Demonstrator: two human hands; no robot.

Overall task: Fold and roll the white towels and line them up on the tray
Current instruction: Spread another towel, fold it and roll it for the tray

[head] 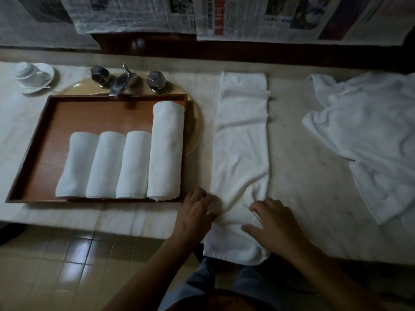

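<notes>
A brown wooden tray [45,135] lies on the counter over the sink and holds several rolled white towels [125,162] side by side; the rightmost roll [167,149] is longer. A white towel folded into a long strip [242,135] stretches from the back of the counter to its front edge, its near end hanging over. My left hand [195,212] rests at the strip's left edge near the front, fingers slightly bent. My right hand [271,221] lies on the strip's right side, fingers spread on the cloth.
A loose pile of white towels [368,131] lies at the right of the counter. A metal tap with two handles [122,81] stands behind the tray. A white cup on a saucer [33,75] sits at the back left. Newspapers [247,16] cover the wall.
</notes>
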